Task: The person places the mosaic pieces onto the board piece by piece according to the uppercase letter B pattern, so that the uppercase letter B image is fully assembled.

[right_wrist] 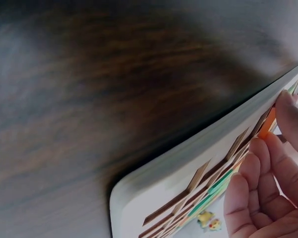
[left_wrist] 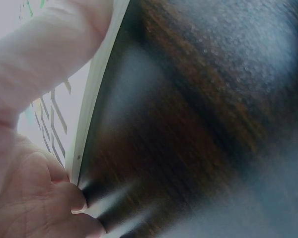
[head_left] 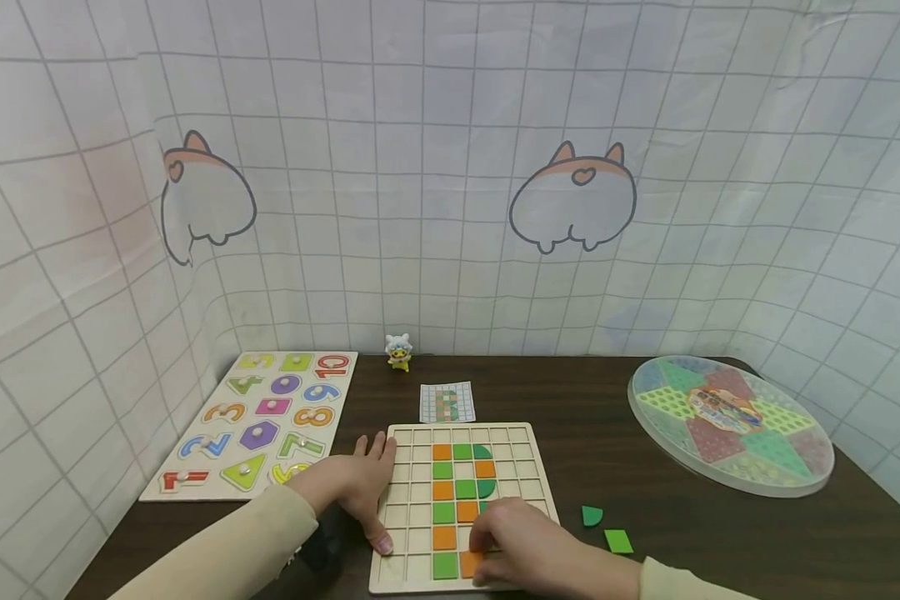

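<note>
A wooden grid board (head_left: 510,454) lies on the dark table, with orange and green square tiles and dark green rounded tiles set in its middle columns. My left hand (head_left: 362,487) rests along the board's left edge, thumb on the front part and fingers spread toward the back. At the front row my right hand (head_left: 521,542) pinches an orange square tile (right_wrist: 269,121) between thumb and fingers. That tile sits beside a green square (head_left: 445,567); part of the board is hidden under this hand. Behind the board lies a small printed pattern card (head_left: 461,404).
Right of the board lie a dark green rounded tile (head_left: 592,517) and a light green square tile (head_left: 618,542). A number puzzle board (head_left: 221,400) is at the left, a round star-patterned game board (head_left: 727,425) at the right. A small figurine (head_left: 399,352) stands at the back.
</note>
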`<state>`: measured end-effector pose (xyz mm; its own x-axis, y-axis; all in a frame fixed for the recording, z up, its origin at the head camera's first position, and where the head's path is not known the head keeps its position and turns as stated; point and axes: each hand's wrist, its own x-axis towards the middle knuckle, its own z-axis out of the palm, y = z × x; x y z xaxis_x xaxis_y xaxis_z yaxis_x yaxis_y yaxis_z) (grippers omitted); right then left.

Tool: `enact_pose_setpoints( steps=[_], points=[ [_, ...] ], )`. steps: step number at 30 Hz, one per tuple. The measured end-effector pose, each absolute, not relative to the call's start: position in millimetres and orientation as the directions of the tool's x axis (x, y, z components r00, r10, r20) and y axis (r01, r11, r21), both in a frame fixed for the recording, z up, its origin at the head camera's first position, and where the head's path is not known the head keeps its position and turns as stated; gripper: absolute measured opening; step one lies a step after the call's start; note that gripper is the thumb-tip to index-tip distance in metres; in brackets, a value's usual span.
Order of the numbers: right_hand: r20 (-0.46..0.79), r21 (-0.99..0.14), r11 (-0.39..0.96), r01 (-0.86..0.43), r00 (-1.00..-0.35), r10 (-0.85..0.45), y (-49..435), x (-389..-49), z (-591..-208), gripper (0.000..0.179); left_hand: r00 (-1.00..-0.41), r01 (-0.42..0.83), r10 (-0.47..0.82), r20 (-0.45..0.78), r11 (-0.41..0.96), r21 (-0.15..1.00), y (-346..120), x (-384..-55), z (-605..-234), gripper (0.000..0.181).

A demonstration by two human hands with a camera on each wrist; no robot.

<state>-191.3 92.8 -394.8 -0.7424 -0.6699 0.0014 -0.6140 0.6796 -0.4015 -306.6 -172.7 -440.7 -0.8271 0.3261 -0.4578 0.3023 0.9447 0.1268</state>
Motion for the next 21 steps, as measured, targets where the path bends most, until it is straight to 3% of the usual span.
enact_pose_setpoints(
  steps=[16, 21],
  points=[
    [0.003, -0.389, 0.687, -0.613, -0.747, -0.665, 89.6, -189.2, -394.5, 0.012, -0.826, 0.313, 0.337, -0.452, 0.941, 0.13, -173.4, -307.8, -441.6, 0.165],
    [0.018, -0.397, 0.676, -0.621, -0.741, -0.671, 89.5, -190.4, -396.2, 0.006, -0.824, 0.305, 0.326, -0.464, 0.944, 0.122, -166.1, -288.3, -414.9, 0.153]
  ],
)
